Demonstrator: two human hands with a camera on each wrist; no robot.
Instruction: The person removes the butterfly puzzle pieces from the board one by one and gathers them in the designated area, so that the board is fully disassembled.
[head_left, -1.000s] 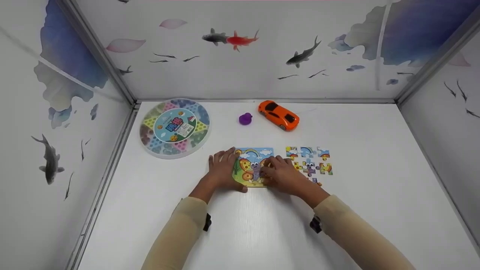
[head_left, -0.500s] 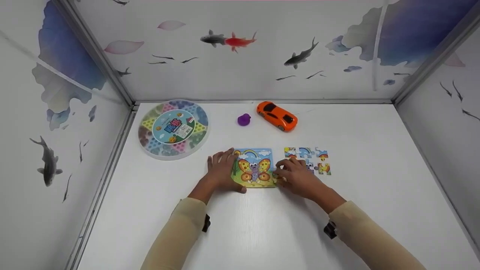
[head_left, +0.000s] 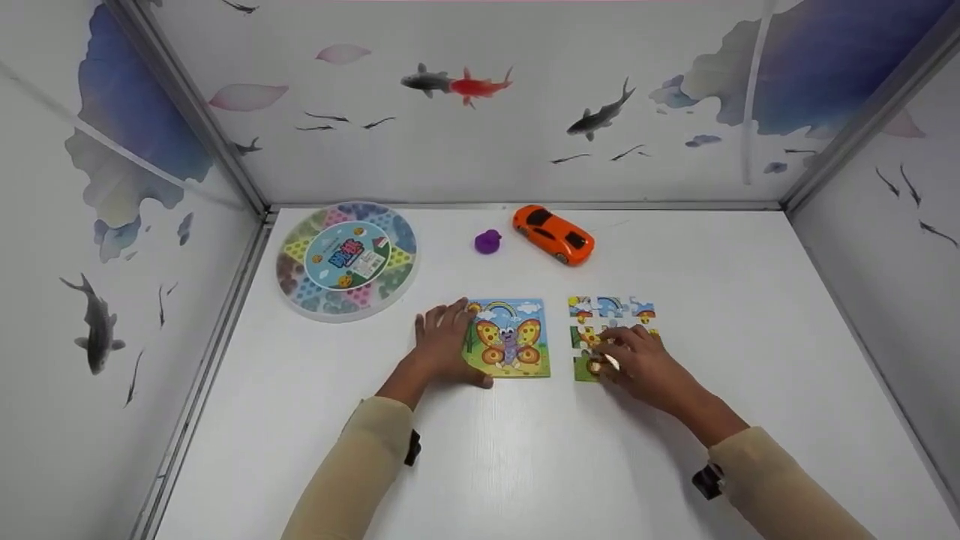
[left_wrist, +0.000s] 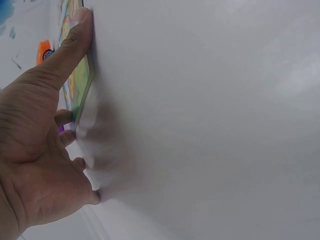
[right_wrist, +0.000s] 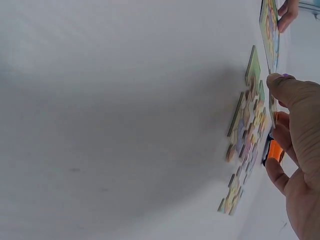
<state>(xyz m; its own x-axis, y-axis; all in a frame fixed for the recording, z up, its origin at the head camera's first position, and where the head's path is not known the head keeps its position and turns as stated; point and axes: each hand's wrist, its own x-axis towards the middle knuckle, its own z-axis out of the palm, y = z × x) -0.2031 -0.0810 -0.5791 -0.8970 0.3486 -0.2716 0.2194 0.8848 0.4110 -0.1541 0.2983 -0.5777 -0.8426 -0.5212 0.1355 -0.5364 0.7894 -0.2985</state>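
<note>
A person in tan sleeves works at a white table (head_left: pixel 525 465) walled on three sides by panels painted with fish. The left hand (head_left: pixel 442 341) lies flat on the left edge of a butterfly picture board (head_left: pixel 510 337), fingers straight and slightly spread over its border; the left wrist view shows the thumb (left_wrist: pixel 75 40) stretched along the board's near edge, pressing it to the table. The board sits near the middle of the table, a little toward the front edge.

Just to the right of the board, apart from it, lies a cluster of loose puzzle pieces (head_left: pixel 611 307) bearing the same butterfly design. The right hand (head_left: pixel 637 360) rests over the near part of that cluster, fingers bent down onto the pieces; the fingertips appear to press or pinch a green-edged piece (head_left: pixel 583 369) at the cluster's near left corner, though which is hard to tell. In the right wrist view the thumb (right_wrist: pixel 290 90) hovers close over the pieces, which lie flat and partly interlocked.

Toward the back edge stand an orange toy car (head_left: pixel 553 234) and, just beside it on its left, a small purple toy (head_left: pixel 487 241). A round game box (head_left: pixel 346 259) with coloured segments sits near the back left corner.
</note>
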